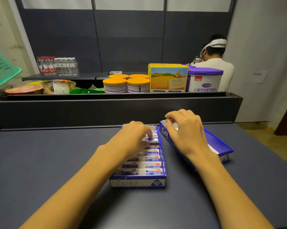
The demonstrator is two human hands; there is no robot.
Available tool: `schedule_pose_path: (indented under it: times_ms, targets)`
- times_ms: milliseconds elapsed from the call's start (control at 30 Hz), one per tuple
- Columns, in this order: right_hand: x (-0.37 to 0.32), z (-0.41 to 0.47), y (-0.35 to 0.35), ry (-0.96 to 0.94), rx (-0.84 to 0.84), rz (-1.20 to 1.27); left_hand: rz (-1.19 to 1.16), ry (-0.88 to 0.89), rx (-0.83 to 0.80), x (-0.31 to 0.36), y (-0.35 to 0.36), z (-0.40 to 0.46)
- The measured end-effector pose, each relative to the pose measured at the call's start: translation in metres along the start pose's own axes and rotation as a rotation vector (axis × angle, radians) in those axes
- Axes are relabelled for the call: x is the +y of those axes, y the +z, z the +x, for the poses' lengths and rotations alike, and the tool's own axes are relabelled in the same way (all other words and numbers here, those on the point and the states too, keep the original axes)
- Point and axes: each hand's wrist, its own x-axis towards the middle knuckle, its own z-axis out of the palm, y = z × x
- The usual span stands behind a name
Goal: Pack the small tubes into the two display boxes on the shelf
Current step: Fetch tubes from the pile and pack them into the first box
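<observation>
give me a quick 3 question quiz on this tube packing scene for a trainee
1. True or false: the left display box holds rows of tubes.
2. Which hand is over the right display box? A) left hand B) right hand
3. Fill in: the cans behind the shelf edge have ___ lids.

Key:
1. True. The left hand has its fingers among them.
2. B. The right hand is above the box's far end, fingers curled; what its grip holds is unclear.
3. Orange.

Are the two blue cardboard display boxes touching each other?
Apart. The head view shows a strip of dark shelf between the tube-filled blue cardboard display box and the angled blue cardboard display box.
</observation>
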Motion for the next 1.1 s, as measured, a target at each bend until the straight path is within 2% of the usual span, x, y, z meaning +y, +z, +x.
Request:
schedule_pose_path:
  times_ms: [600,767,933,1100]
  targets:
    - [-0.004,-0.002,-0.005,0.025,-0.070,-0.015,0.055,-0.012,0.129,-0.005,0.000,-0.009]
    - [-0.006,-0.001,-0.008,0.005,-0.123,-0.029,0.109,-0.166,0.371,-0.025,-0.014,-0.031]
    - [-0.015,0.001,-0.017,-0.035,-0.122,0.001,0.127,-0.343,0.372,-0.040,-0.017,-0.065]
    - [-0.049,0.002,-0.021,-0.151,-0.136,0.018,0.148,-0.447,0.418,-0.043,-0.009,-0.100]
